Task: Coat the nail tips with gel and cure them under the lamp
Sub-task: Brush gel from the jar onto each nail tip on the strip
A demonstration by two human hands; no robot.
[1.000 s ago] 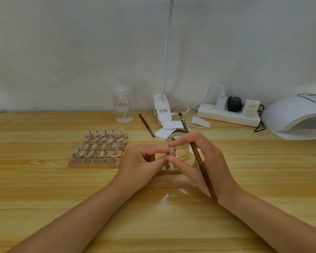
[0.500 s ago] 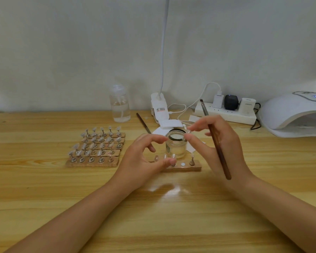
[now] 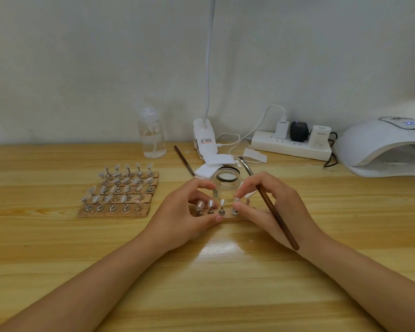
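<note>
Head view: right hand [image 3: 271,207] pinches a nail tip stand [image 3: 235,207] on the wooden strip [image 3: 228,219], brush [image 3: 268,207] tucked along its palm; left hand [image 3: 189,216] grips the strip's other end; curing lamp [image 3: 381,149] lies far right

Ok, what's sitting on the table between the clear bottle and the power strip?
In the head view, the white clip lamp base and its looping cable lie between the clear bottle and the power strip.
</note>
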